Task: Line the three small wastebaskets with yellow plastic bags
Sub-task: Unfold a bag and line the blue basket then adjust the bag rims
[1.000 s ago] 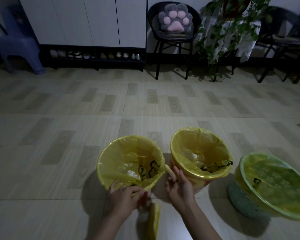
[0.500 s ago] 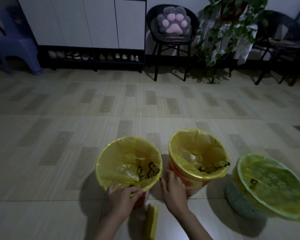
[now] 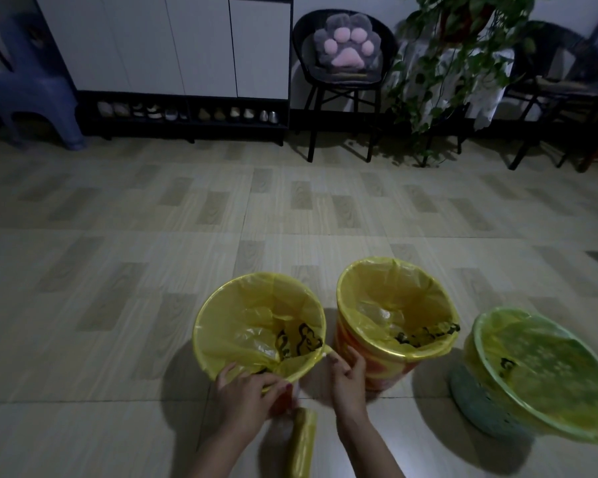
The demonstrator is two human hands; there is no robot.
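Three small wastebaskets stand in a row on the wood-patterned tiled floor (image 3: 118, 270), each already holding a thin yellow plastic bag. The left wastebasket (image 3: 259, 326) has its yellow liner folded over the rim; the left hand (image 3: 247, 391) pinches that folded edge at the near rim, fingers curled over the plastic. Just right of that grip, the right hand (image 3: 347, 377) pinches a twisted tail of the same liner, in the gap before the orange-sided middle wastebasket (image 3: 394, 315). Farther right, apart from both hands, the teal perforated wastebasket (image 3: 484, 405) tilts toward the viewer, its bag stretched across the mouth. Directly below the two hands a yellow roll of bags (image 3: 302, 443) lies on the floor between the forearms. Black printing shows on all three liners, too crumpled to read. Well beyond the hands stand a white cabinet (image 3: 173, 43) with shoes beneath, a black chair carrying a grey paw-shaped cushion (image 3: 347, 43), a trailing green plant (image 3: 442, 60) and a blue plastic stool (image 3: 32, 94).
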